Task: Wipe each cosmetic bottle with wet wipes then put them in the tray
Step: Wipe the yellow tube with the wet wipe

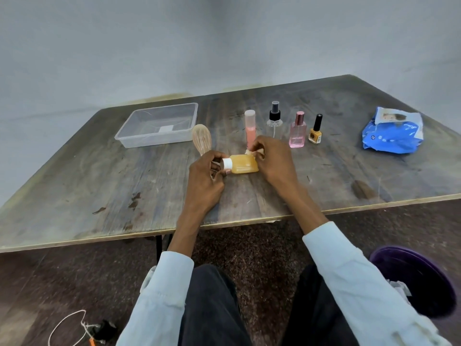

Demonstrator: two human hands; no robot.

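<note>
I see the wooden table [99, 176] filling the middle of the view, and I place everything else against the orange bottle [243, 164] held above its middle. Far to the left of that bottle and further back sits the clear plastic tray [129, 141], with nothing in it but a small white label on its floor. Far to the right of the bottle lies the blue wet wipes pack [391, 133], crumpled, its flap turned up. Below and to the right of the bottle, off the table, I see a dark purple bin [411, 280] on the floor. My left hand [207, 176] grips the bottle's white cap end between curled fingers and thumb, holding the bottle on its side. My right hand [272, 163] is curled around the bottle's base end and pinches a small scrap of wipe [252, 152] against its upper edge. Just behind and left of the bottle a pale round brush [202, 138] lies flat on the table. Behind the bottle stands a row of upright items: a tall pink tube [250, 128], a clear spray bottle [274, 121], a pink perfume bottle [297, 132] and, furthest right, a small yellow nail polish [315, 132].
</note>
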